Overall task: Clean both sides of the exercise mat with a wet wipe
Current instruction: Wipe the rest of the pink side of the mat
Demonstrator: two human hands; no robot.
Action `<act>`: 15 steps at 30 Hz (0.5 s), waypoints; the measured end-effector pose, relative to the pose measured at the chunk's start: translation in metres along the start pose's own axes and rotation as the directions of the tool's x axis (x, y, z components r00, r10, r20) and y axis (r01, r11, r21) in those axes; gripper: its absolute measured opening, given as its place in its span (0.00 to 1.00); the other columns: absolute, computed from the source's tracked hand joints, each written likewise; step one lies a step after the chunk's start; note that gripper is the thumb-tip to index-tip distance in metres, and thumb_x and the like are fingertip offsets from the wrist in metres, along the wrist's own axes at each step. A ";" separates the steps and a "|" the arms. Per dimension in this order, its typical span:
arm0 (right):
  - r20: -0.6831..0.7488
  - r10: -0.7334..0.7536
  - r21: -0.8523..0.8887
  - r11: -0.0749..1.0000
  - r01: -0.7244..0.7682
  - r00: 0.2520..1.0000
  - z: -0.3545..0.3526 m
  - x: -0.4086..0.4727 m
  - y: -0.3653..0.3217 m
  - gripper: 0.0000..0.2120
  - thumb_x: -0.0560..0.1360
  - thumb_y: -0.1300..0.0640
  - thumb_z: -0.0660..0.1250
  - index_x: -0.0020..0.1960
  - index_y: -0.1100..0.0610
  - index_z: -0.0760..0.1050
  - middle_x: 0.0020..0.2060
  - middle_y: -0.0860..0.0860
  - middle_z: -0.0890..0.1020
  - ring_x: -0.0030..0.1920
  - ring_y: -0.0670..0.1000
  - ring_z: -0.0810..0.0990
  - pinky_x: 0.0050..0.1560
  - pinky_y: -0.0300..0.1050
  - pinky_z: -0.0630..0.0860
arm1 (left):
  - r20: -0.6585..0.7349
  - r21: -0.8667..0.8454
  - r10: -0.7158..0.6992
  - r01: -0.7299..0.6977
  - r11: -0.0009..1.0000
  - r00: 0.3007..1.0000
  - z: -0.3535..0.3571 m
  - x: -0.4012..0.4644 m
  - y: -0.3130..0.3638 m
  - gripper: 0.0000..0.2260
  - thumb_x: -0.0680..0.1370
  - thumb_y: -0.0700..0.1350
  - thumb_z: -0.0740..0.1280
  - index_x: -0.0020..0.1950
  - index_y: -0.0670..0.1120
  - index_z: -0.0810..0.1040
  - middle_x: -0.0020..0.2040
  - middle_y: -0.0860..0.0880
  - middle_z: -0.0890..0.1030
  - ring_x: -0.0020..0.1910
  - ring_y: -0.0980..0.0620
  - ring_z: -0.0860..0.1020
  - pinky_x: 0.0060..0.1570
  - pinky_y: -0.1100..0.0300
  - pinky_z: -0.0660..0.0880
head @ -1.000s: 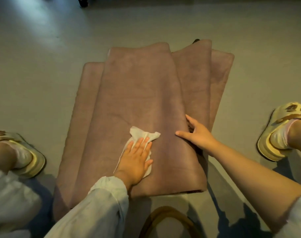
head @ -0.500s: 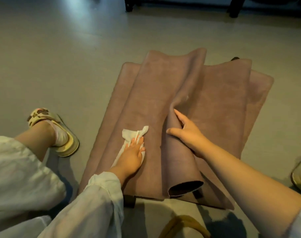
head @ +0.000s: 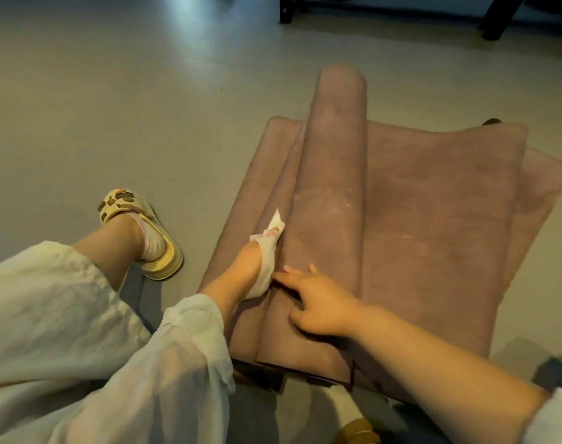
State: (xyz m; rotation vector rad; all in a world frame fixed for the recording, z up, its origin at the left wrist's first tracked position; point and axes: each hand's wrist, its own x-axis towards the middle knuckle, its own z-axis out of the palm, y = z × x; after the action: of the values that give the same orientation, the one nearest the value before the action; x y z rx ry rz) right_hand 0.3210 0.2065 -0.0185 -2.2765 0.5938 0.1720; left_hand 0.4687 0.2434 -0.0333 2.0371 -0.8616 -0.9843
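From the head camera, your exercise mat (head: 433, 203) lies folded in layers on the grey floor (head: 113, 107), filling the frame from centre out toward three o'clock, with one layer curled up into a long raised fold (head: 334, 149) running toward twelve o'clock. Your left hand (head: 251, 267) is tucked into the crease on the nine o'clock side of that fold, fingers laid flat along the wet wipe (head: 270, 248) and pressing it against the mat; a white corner of the wipe pokes out beyond your fingertips. Your right hand (head: 318, 302) rests on the near end of the fold, just beside the wipe, fingers spread and relaxed with the index finger pointing toward your left hand; it seems to hold the fold up, though the grip beneath the palm is hidden. At nine o'clock your left foot wears a cream sandal (head: 145, 232) over a pale sock. Dark furniture legs (head: 286, 9) stand at twelve o'clock.
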 end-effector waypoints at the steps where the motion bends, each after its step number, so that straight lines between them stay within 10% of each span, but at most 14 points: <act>1: -0.084 -0.048 0.044 0.998 0.052 0.995 0.003 0.001 -0.003 0.28 0.71 0.66 0.61 0.71 0.55 0.67 0.65 0.55 0.75 0.66 0.52 0.70 0.70 0.39 0.57 | 0.033 -0.012 0.097 -0.097 0.995 0.995 0.007 -0.001 0.000 0.21 0.83 0.44 0.51 0.77 0.50 0.57 0.70 0.49 0.69 0.59 0.53 0.74 0.59 0.61 0.70; 5: -0.474 -0.009 0.195 0.974 0.115 0.881 0.004 0.000 -0.003 0.15 0.67 0.66 0.55 0.42 0.61 0.81 0.39 0.51 0.82 0.41 0.48 0.77 0.44 0.32 0.69 | -0.006 -0.157 0.231 -0.229 0.961 0.973 0.026 0.002 -0.020 0.24 0.84 0.48 0.52 0.77 0.60 0.44 0.32 0.53 0.74 0.26 0.61 0.68 0.30 0.67 0.69; 7: -0.658 -0.029 0.080 0.991 0.108 0.753 -0.001 -0.002 0.012 0.14 0.66 0.63 0.54 0.39 0.60 0.78 0.36 0.51 0.79 0.40 0.48 0.74 0.43 0.33 0.66 | -0.004 -0.180 0.258 -0.254 0.950 0.966 0.034 -0.003 -0.025 0.22 0.82 0.58 0.51 0.74 0.69 0.45 0.45 0.50 0.81 0.44 0.59 0.78 0.53 0.63 0.72; 10: -0.755 0.075 0.086 0.996 -0.015 0.651 -0.009 -0.008 0.042 0.15 0.67 0.70 0.57 0.49 0.63 0.77 0.45 0.57 0.77 0.48 0.50 0.74 0.51 0.33 0.65 | 0.045 -0.146 0.158 -0.150 0.978 0.986 0.033 -0.009 -0.014 0.24 0.78 0.63 0.50 0.70 0.75 0.42 0.74 0.41 0.63 0.74 0.48 0.60 0.74 0.50 0.53; 13: -0.603 0.226 0.093 0.972 -0.214 0.765 -0.006 -0.029 0.070 0.21 0.74 0.69 0.61 0.66 0.63 0.69 0.62 0.59 0.71 0.62 0.57 0.71 0.61 0.40 0.65 | 0.000 -0.198 0.133 -0.130 0.971 0.991 0.031 -0.015 0.000 0.25 0.84 0.44 0.50 0.74 0.61 0.40 0.45 0.50 0.70 0.49 0.60 0.70 0.59 0.76 0.64; 15: -0.391 0.239 -0.142 0.939 -0.314 0.889 0.006 -0.048 0.086 0.27 0.77 0.55 0.62 0.74 0.58 0.59 0.72 0.58 0.61 0.70 0.60 0.64 0.69 0.50 0.62 | 0.016 -0.104 0.155 -0.153 0.983 0.988 0.031 -0.018 0.004 0.27 0.83 0.39 0.52 0.76 0.57 0.42 0.44 0.50 0.69 0.44 0.59 0.70 0.49 0.78 0.68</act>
State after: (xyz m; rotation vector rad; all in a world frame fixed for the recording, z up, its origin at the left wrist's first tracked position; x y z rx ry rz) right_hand 0.2387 0.1770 -0.0640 -2.4279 1.1507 -0.0663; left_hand 0.4334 0.2460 -0.0377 1.8465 -0.9469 -0.9484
